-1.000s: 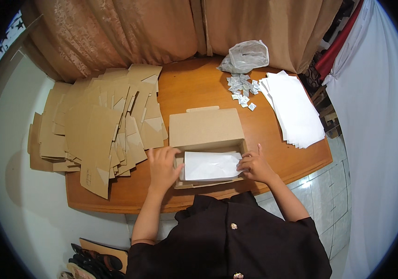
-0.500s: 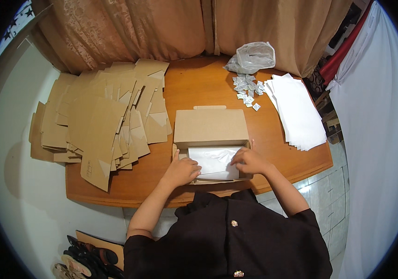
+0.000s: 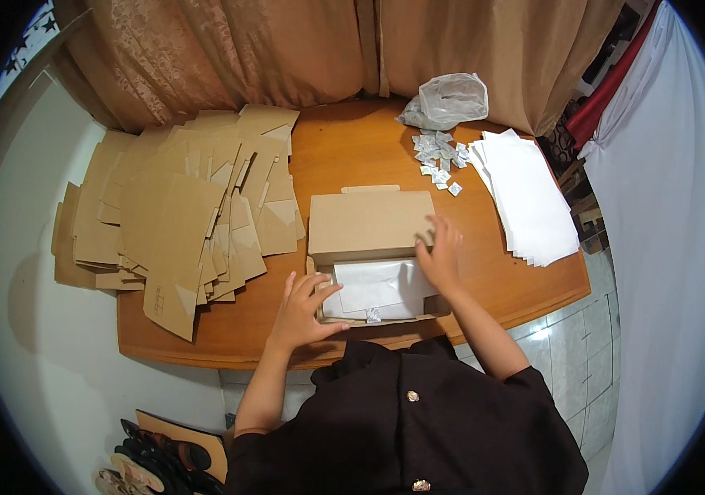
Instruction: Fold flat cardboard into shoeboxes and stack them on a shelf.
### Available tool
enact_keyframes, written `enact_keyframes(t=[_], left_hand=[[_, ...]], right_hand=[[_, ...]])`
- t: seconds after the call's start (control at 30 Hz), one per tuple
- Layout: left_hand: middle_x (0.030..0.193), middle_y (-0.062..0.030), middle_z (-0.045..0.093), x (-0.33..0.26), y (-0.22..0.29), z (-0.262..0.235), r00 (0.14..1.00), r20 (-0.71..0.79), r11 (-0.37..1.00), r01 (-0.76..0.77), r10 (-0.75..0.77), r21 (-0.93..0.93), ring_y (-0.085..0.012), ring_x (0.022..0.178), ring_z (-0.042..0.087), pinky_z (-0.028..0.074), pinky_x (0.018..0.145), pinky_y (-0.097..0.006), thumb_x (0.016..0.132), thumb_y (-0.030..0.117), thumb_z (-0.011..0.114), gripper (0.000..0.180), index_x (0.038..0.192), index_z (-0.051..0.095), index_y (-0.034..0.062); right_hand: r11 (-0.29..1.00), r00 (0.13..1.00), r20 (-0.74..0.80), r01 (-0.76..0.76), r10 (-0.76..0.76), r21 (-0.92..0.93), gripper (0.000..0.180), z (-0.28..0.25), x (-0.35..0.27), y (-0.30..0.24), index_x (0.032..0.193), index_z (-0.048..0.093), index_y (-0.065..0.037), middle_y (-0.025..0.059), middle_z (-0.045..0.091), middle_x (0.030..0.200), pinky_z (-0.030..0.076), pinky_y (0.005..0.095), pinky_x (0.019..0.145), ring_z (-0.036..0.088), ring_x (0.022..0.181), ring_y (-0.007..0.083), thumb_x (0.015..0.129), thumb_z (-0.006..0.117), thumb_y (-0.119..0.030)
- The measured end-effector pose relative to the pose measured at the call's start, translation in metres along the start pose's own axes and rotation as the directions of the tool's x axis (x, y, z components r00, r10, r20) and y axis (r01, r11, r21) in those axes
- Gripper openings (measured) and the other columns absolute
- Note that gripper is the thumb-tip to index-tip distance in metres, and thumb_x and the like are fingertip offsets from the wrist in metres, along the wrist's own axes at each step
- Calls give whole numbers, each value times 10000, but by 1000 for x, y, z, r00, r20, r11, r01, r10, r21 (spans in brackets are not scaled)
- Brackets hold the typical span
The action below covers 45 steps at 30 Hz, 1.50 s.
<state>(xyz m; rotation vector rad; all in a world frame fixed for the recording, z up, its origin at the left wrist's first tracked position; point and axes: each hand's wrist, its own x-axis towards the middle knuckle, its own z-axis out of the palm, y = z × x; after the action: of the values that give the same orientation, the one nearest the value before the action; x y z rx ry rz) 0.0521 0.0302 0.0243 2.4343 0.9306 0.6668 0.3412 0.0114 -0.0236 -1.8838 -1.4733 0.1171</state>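
Note:
An open brown cardboard box (image 3: 369,223) lies near the front edge of the wooden table (image 3: 352,157), its lid folded back. Inside rests white paper (image 3: 381,289) with a small silver sachet (image 3: 374,315) on its near edge. My left hand (image 3: 303,309) rests flat, fingers spread, on the box's left front corner. At the box's right side my right hand (image 3: 441,256) has its fingers spread against the lid's edge. Neither hand grips anything.
A big heap of flat cardboard blanks (image 3: 179,214) covers the table's left half. A stack of white sheets (image 3: 526,198) lies at the right, several silver sachets (image 3: 437,157) and a clear plastic bag (image 3: 450,101) behind. Curtain at the back; shoes (image 3: 155,462) on the floor.
Both hands have left the white paper: the left slid to the box's left corner, the right rose to the lid's right edge. A sachet now shows on the paper.

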Motion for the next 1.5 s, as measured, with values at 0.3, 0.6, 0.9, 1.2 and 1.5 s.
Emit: enact_keyframes(t=[0.3, 0.6, 0.9, 1.2, 1.5], left_hand=[[1059, -61, 563, -18, -21, 37, 996, -24, 993, -79, 81, 92, -270, 1102, 507, 274, 1000, -539, 592, 398, 786, 423, 939, 682, 179], [1040, -72, 565, 14, -28, 71, 985, -130, 994, -111, 111, 8, -284, 1067, 512, 316, 956, -488, 592, 292, 798, 313, 821, 663, 127], [1066, -34, 568, 9, -36, 101, 920, -324, 954, -133, 220, 270, -238, 1121, 449, 229, 975, -475, 622, 357, 768, 268, 808, 690, 182], [1200, -88, 422, -15, -45, 127, 864, -495, 955, 62, 93, 289, -257, 1157, 352, 173, 971, -450, 670, 374, 772, 465, 1058, 576, 210], [1335, -196, 307, -19, -53, 114, 803, -595, 993, 90, -24, 80, -374, 1225, 326, 319, 984, -479, 654, 383, 801, 924, 1328, 247, 79]], right_hand=[[797, 899, 57, -413, 434, 440, 708, -1, 19, 36, 1365, 230, -15, 248, 406, 1239, 361, 392, 954, 436, 1134, 325, 792, 607, -194], [602, 830, 109, -481, 547, 637, 810, -2, 39, 36, 1404, 143, -35, 229, 426, 1232, 340, 355, 958, 444, 1121, 275, 794, 635, -239], [571, 923, 55, -281, 380, 771, 523, -31, 31, 42, 1312, 355, -48, 126, 457, 1198, 285, 351, 1006, 429, 1133, 215, 900, 479, -346], [591, 966, 3, -160, 257, 791, 512, -41, -22, 28, 1230, 397, -34, 119, 414, 1265, 310, 383, 1014, 392, 1210, 239, 847, 599, -307], [957, 1000, -2, 16, -16, 288, 743, -42, -57, 13, 1190, 474, -83, 200, 322, 1331, 340, 430, 1016, 372, 1225, 348, 570, 849, -245]])
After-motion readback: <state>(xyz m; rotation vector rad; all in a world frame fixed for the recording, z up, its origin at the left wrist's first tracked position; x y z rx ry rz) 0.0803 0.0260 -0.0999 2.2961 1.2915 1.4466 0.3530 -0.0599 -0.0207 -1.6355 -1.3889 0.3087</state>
